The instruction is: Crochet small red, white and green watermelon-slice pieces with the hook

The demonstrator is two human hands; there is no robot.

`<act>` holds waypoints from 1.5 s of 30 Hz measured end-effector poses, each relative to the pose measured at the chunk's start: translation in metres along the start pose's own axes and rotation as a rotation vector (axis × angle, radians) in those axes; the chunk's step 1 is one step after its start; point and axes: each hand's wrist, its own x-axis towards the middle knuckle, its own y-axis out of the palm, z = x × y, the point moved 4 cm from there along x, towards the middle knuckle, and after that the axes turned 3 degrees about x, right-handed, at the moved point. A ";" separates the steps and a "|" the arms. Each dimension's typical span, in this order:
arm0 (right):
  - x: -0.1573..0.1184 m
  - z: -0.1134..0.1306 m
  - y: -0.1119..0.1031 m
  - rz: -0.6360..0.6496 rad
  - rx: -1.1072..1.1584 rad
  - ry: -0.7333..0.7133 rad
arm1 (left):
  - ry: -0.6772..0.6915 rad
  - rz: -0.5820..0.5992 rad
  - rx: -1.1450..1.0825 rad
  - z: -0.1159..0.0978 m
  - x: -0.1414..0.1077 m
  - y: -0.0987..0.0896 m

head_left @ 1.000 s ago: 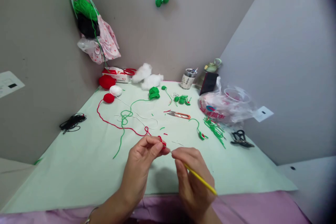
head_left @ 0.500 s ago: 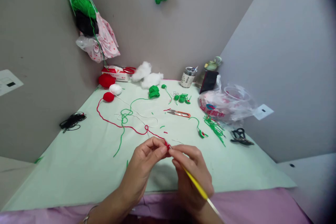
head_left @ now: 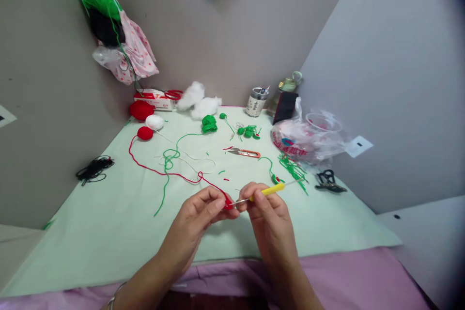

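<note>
Between the fingers of my left hand (head_left: 203,213) is a small piece of red crochet work (head_left: 227,203), partly covered by the fingertips. My right hand (head_left: 271,213) is closed on a crochet hook (head_left: 273,189) with a yellow grip and metal ends. The hook's left tip reaches the red work; its other end points right, slightly upward. Red yarn (head_left: 174,174) runs from the work, through a small loop on the table, back to a red yarn ball (head_left: 145,132).
Thread snips (head_left: 244,152), green yarn ends (head_left: 293,168), a green yarn ball (head_left: 209,124) and small green crocheted pieces (head_left: 248,131) lie beyond my hands. Black cord (head_left: 95,169) is at left, a plastic bag (head_left: 305,135) and black scissors (head_left: 330,181) at right. White stuffing (head_left: 205,107) sits at the back.
My right hand has turned, so the hook's yellow grip, which pointed down toward me, now lies nearly level and points right. The left hand keeps the red work. The view has shifted slightly.
</note>
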 end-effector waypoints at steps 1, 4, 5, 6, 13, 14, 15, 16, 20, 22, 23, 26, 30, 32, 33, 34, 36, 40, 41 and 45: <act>0.000 -0.002 0.001 0.003 0.043 0.035 | -0.005 0.006 -0.012 0.001 0.000 0.001; -0.002 -0.004 0.003 0.003 0.068 0.033 | 0.012 0.021 0.002 0.001 0.001 0.006; -0.004 -0.004 0.003 0.004 0.048 0.012 | 0.029 0.031 0.031 0.001 0.001 0.008; -0.005 -0.004 0.003 0.006 0.023 -0.008 | 0.047 0.040 0.070 0.000 0.002 0.009; -0.007 -0.001 -0.005 -0.079 0.001 -0.036 | 0.142 -0.177 0.237 -0.007 -0.001 -0.013; -0.006 0.000 -0.005 -0.083 0.007 -0.038 | 0.153 -0.209 0.188 -0.008 -0.004 -0.015; -0.006 0.001 -0.005 -0.081 0.011 -0.038 | 0.156 -0.227 0.120 -0.009 -0.006 -0.016; -0.005 0.001 -0.006 -0.074 0.012 -0.038 | 0.144 -0.224 0.042 -0.010 -0.008 -0.014; -0.008 -0.001 -0.005 -0.017 -0.003 -0.061 | 0.059 -0.065 -0.260 -0.016 -0.007 0.009; -0.012 -0.001 -0.003 0.037 -0.007 -0.083 | 0.104 -0.024 -0.329 -0.021 0.000 0.018; -0.014 0.000 -0.001 0.069 -0.008 -0.091 | 0.179 -0.046 -0.321 -0.024 0.005 0.019; -0.017 0.004 0.000 0.131 -0.007 -0.127 | 0.512 -0.116 0.011 -0.032 0.013 0.013; -0.017 0.013 -0.007 0.083 -0.081 -0.226 | 0.650 -0.035 0.622 -0.024 0.012 0.012; -0.018 0.017 -0.010 0.050 -0.163 -0.286 | 0.493 0.024 0.566 -0.014 0.010 0.012; -0.019 0.018 -0.011 0.038 -0.206 -0.309 | 0.394 0.051 0.482 -0.009 0.008 0.013; -0.019 0.019 -0.011 0.030 -0.248 -0.330 | 0.301 0.068 0.394 -0.005 0.007 0.015; -0.021 0.021 -0.009 0.029 -0.315 -0.366 | 0.168 0.063 0.262 0.002 0.005 0.018; -0.023 0.026 -0.004 0.046 -0.372 -0.402 | 0.074 -0.006 0.158 0.006 0.005 0.017; -0.022 0.026 -0.004 0.049 -0.380 -0.401 | 0.069 -0.012 0.149 0.005 0.006 0.016; -0.021 0.025 -0.004 0.047 -0.391 -0.391 | 0.084 -0.011 0.150 0.001 0.007 0.014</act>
